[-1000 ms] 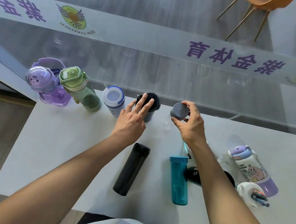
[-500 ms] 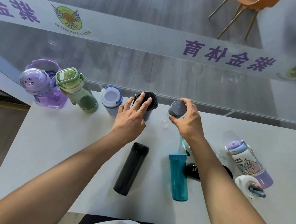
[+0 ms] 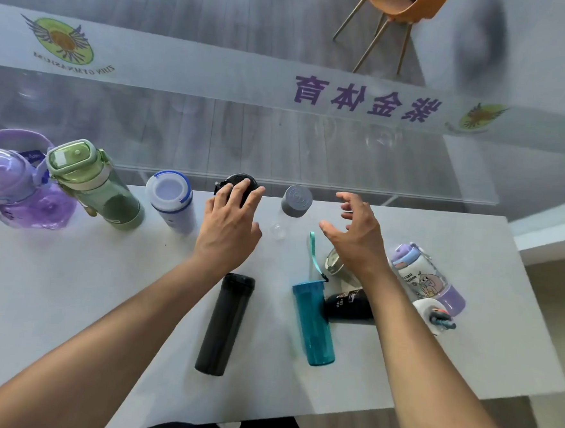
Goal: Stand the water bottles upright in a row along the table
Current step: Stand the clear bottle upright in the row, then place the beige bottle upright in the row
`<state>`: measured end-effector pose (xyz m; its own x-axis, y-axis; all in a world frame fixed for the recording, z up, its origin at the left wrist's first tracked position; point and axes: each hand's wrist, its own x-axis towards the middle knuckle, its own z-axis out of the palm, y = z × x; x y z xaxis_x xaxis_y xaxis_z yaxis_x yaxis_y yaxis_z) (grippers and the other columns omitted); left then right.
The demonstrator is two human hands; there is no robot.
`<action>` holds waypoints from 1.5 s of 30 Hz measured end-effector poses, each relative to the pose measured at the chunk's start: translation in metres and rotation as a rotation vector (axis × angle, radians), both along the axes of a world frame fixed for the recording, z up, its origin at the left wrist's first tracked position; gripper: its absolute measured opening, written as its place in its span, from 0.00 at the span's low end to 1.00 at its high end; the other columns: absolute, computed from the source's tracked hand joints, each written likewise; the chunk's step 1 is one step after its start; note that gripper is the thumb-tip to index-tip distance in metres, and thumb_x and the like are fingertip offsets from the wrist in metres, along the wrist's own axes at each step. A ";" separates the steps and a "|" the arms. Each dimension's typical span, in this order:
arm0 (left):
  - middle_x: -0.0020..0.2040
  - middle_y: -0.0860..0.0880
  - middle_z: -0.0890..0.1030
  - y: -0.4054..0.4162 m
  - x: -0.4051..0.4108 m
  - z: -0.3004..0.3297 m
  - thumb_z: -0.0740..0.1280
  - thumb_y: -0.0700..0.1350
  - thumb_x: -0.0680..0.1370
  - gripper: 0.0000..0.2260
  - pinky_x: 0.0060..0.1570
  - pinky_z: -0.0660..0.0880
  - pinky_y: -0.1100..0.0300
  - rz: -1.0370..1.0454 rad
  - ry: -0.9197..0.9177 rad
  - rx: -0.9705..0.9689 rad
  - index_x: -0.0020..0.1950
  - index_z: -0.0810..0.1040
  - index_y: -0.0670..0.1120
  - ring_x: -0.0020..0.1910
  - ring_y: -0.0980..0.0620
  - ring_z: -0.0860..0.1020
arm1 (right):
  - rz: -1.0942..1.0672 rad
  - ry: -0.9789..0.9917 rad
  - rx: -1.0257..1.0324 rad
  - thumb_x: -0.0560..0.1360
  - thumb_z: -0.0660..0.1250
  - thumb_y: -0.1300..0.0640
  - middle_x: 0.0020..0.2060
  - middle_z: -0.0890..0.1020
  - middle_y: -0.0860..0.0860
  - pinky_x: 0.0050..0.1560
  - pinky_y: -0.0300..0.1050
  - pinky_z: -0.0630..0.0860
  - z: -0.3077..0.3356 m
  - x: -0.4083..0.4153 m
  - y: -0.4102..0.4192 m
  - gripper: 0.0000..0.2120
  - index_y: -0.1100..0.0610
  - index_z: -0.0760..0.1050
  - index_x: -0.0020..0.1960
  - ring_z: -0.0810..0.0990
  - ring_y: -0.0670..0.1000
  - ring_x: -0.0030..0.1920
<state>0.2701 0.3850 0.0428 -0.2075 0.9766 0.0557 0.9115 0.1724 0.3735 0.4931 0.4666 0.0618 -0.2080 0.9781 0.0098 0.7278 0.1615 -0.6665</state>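
Several bottles stand upright in a row along the far edge of the white table point(image 3: 68, 299): a purple one point(image 3: 15, 188), a green one point(image 3: 92, 187), a white one with a blue-rimmed lid point(image 3: 172, 199), a black-lidded one point(image 3: 243, 179) and a clear one with a grey cap point(image 3: 296, 201). The fingertips of my left hand point(image 3: 230, 227) rest on the black lid. My right hand point(image 3: 356, 232) hovers open just right of the grey-capped bottle, touching nothing. Lying flat nearer me are a black flask point(image 3: 225, 323), a teal bottle point(image 3: 313, 323), a short black bottle point(image 3: 345, 306) and a purple cartoon bottle point(image 3: 427, 277).
A white bottle point(image 3: 431, 311) lies at the right beside the cartoon bottle, and a shiny metal piece point(image 3: 333, 260) shows under my right wrist. A glass wall with purple lettering runs right behind the row. An orange chair point(image 3: 396, 8) stands beyond the glass.
My right hand has let go of the grey-capped bottle and moved right, fingers spread. The bottle stays upright. My left hand has stayed on the black lid.
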 end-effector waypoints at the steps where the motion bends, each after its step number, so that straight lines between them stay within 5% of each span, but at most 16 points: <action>1: 0.75 0.44 0.67 0.000 0.005 0.001 0.68 0.43 0.72 0.30 0.66 0.63 0.43 -0.011 0.007 0.014 0.74 0.67 0.48 0.71 0.38 0.64 | 0.004 -0.002 0.001 0.71 0.75 0.53 0.55 0.76 0.49 0.56 0.46 0.76 0.001 0.006 0.001 0.26 0.50 0.72 0.67 0.77 0.48 0.54; 18: 0.76 0.43 0.64 0.013 0.113 0.004 0.70 0.43 0.72 0.30 0.64 0.65 0.45 0.165 0.083 0.015 0.74 0.66 0.49 0.70 0.39 0.65 | 0.251 -0.087 -0.253 0.72 0.75 0.51 0.52 0.79 0.52 0.55 0.46 0.77 -0.028 0.098 0.072 0.22 0.52 0.75 0.64 0.80 0.52 0.53; 26: 0.77 0.44 0.64 0.023 0.118 -0.001 0.68 0.44 0.72 0.32 0.67 0.67 0.41 0.222 0.096 -0.084 0.76 0.63 0.50 0.70 0.37 0.64 | 0.413 -0.445 -0.492 0.65 0.77 0.39 0.67 0.73 0.56 0.67 0.54 0.71 -0.076 0.098 0.062 0.43 0.49 0.63 0.74 0.73 0.58 0.67; 33: 0.78 0.47 0.62 0.025 0.115 -0.003 0.67 0.44 0.73 0.32 0.68 0.66 0.42 0.232 0.069 -0.104 0.76 0.61 0.52 0.71 0.39 0.64 | 0.398 -0.601 -0.428 0.62 0.76 0.37 0.62 0.73 0.55 0.61 0.53 0.72 -0.095 0.095 0.050 0.40 0.48 0.66 0.68 0.75 0.59 0.63; 39: 0.79 0.49 0.59 0.020 0.115 -0.006 0.68 0.45 0.73 0.35 0.67 0.68 0.44 0.230 0.041 -0.104 0.77 0.59 0.53 0.67 0.40 0.67 | 0.375 -0.534 -0.344 0.63 0.76 0.39 0.59 0.76 0.55 0.59 0.52 0.73 -0.097 0.092 0.047 0.36 0.51 0.66 0.64 0.77 0.59 0.59; 45: 0.80 0.51 0.56 0.019 0.119 -0.010 0.67 0.45 0.72 0.36 0.65 0.68 0.47 0.247 0.024 -0.105 0.78 0.57 0.54 0.66 0.41 0.67 | 0.241 -0.143 -0.291 0.62 0.80 0.43 0.61 0.71 0.52 0.60 0.47 0.74 -0.063 0.092 0.068 0.43 0.48 0.63 0.71 0.75 0.52 0.57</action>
